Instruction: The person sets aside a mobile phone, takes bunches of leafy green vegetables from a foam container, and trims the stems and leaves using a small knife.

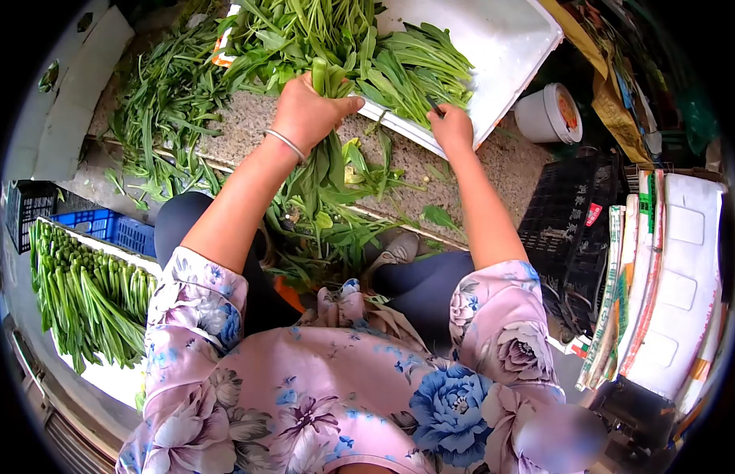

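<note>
My left hand (pixel 308 114) is closed around a leafy green vegetable (pixel 320 75). Its thick, pale cut stem points up, away from me, and its leaves hang below the fist. My right hand (pixel 453 129) is closed on a small dark tool (pixel 434 106), which looks like a knife; its blade cannot be made out. This hand is over the near edge of a white foam box (pixel 494 55), close to the leafy greens (pixel 419 67) lying in it. More long-stemmed greens (pixel 304 31) are heaped just beyond my left hand.
Loose leaves (pixel 170 103) cover the stone slab (pixel 249 126) and the floor between my feet. At left, bundled greens (pixel 91 292) fill a white box beside a blue crate (pixel 107 225). A white bucket (pixel 533 114), black crate (pixel 569 213) and stacked foam pieces (pixel 675 276) stand at right.
</note>
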`<state>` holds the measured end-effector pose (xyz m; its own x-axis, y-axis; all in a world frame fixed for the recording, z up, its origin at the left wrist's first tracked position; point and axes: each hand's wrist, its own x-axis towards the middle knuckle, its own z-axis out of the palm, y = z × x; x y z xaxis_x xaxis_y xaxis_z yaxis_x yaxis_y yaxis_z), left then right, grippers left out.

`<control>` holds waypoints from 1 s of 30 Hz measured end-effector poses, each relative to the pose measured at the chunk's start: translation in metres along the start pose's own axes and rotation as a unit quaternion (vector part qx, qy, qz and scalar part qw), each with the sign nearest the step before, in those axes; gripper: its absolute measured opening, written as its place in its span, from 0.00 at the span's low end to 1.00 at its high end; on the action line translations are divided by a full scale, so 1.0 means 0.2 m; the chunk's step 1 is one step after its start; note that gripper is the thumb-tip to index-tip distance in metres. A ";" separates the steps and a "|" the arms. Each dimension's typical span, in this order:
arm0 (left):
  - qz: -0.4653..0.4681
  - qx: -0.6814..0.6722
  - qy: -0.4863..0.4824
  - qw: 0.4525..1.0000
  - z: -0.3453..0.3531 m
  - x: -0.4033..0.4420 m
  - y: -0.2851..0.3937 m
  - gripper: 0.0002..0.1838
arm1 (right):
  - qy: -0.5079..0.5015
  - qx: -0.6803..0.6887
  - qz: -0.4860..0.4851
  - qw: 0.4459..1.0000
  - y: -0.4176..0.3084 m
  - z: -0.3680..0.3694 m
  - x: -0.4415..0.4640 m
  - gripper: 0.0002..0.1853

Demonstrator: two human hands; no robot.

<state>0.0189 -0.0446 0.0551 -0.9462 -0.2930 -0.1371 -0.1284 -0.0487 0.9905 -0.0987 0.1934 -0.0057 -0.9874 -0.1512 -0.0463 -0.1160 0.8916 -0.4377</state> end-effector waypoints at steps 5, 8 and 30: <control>0.003 0.009 -0.024 1.000 -0.02 0.02 -0.05 0.13 | 0.008 -0.052 0.041 0.998 0.08 0.13 0.10 0.13; 0.092 0.113 -0.032 0.989 -0.02 0.04 -0.12 0.12 | -0.007 -0.014 0.064 0.998 0.02 0.03 0.02 0.13; 0.172 0.303 -0.132 0.928 0.09 -0.07 -0.10 0.16 | -0.185 0.676 0.092 0.708 -0.33 -0.05 -0.57 0.21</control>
<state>0.0289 -0.0233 0.0373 -0.9917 0.0561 0.1156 0.1267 0.5742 0.8088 0.0202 0.1565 0.0371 -0.8478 -0.4093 -0.3373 0.4667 -0.2737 -0.8410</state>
